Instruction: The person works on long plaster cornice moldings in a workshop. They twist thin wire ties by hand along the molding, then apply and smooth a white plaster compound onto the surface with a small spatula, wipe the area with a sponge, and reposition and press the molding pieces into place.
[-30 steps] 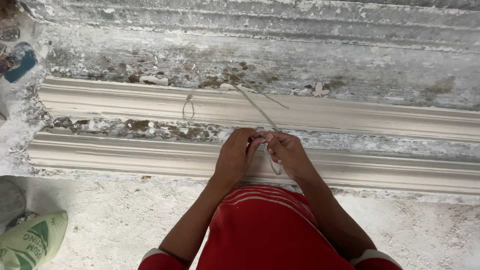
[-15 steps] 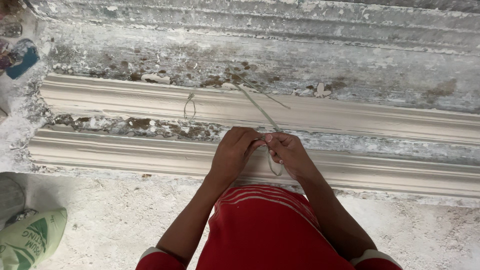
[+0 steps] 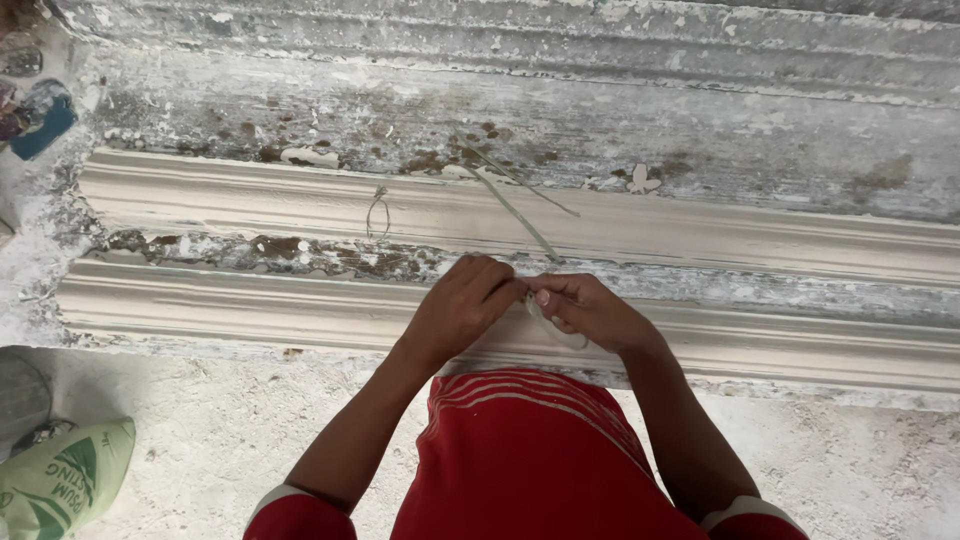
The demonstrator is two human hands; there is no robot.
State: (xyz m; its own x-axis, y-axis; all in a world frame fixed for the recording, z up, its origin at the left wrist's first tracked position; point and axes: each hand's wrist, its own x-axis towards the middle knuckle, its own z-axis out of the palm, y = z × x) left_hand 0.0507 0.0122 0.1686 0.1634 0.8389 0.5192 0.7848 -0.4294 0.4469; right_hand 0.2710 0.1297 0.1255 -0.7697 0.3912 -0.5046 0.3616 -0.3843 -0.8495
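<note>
My left hand point(image 3: 462, 303) and my right hand point(image 3: 588, 310) meet over the near plaster moulding strip point(image 3: 250, 315), fingers pinched together on a thin wire strand point(image 3: 520, 215). The strand runs up and left from my fingertips across the far moulding strip point(image 3: 700, 235). A short loop of it curls below my right hand. A separate small wire loop point(image 3: 377, 212) sticks up from the far strip, left of my hands. My red shirt fills the bottom middle.
A rough, plaster-caked workbench surface point(image 3: 500, 110) lies beyond the strips. A green and white sack point(image 3: 60, 480) sits at the bottom left on a dusty white floor point(image 3: 220, 430). A blue object point(image 3: 45, 120) rests at the far left edge.
Both hands have stayed together on the wire, shifting only slightly; the fingers keep working the strand at the same spot.
</note>
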